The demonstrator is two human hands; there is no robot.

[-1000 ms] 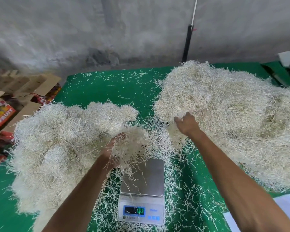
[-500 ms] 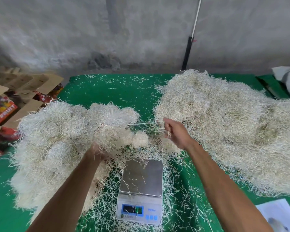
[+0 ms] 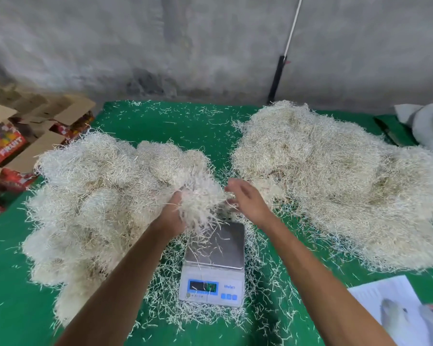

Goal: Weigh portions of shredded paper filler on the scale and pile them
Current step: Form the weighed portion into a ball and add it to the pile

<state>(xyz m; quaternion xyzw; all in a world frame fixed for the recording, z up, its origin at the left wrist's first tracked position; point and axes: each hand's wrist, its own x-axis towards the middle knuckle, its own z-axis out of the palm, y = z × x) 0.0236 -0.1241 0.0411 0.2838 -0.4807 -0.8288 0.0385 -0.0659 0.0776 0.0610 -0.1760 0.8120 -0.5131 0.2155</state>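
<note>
A white digital scale [image 3: 214,268] with a steel pan and lit blue display sits at the table's near centre, a few loose strands on its pan. My left hand [image 3: 174,211] grips a clump of shredded paper [image 3: 200,196] just above the pan's far edge. My right hand [image 3: 245,198] is beside that clump with fingers spread, touching its right side. A pile of shredded paper [image 3: 98,203] lies on the left and a larger pile [image 3: 335,176] on the right.
The green table [image 3: 175,126] is littered with stray strands, thick around the scale. Open cardboard boxes [image 3: 23,136] stand past the left edge. Printed sheets [image 3: 405,308] lie at the near right, a pale bag [image 3: 428,126] at the far right. A grey wall is behind.
My left hand has brought a clump from the left pile to above the scale. My right hand left the right pile and moved left to meet the clump.
</note>
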